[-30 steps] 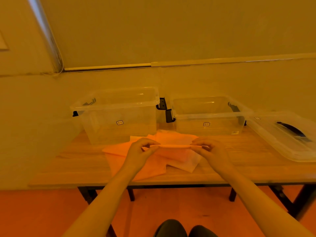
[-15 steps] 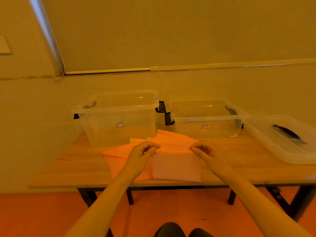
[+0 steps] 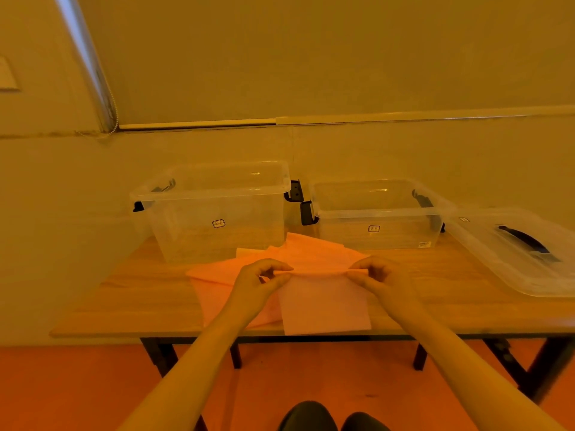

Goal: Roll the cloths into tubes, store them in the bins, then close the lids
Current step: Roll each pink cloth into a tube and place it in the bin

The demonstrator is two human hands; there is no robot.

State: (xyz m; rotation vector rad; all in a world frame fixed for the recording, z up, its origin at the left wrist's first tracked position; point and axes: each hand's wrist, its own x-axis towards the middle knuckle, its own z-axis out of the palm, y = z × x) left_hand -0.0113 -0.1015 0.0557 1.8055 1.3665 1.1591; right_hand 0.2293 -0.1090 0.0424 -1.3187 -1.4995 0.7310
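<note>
Pale pink cloth point(image 3: 323, 303) lies at the frame's lower centre on the desk point(image 3: 130, 297), its far edge just folded: rolling is beginning, and next that edge wants turning over evenly toward the body. Left hand point(image 3: 258, 281) pinches the left corner, right hand point(image 3: 378, 276) the right corner, fingers curled tight.

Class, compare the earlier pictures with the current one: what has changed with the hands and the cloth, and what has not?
Both hands, left hand and right hand, still pinch the pale cloth at its far edge. It hung crumpled a second ago; now it lies flat with that edge starting to roll. The bins, lid and orange cloths stayed put.
</note>
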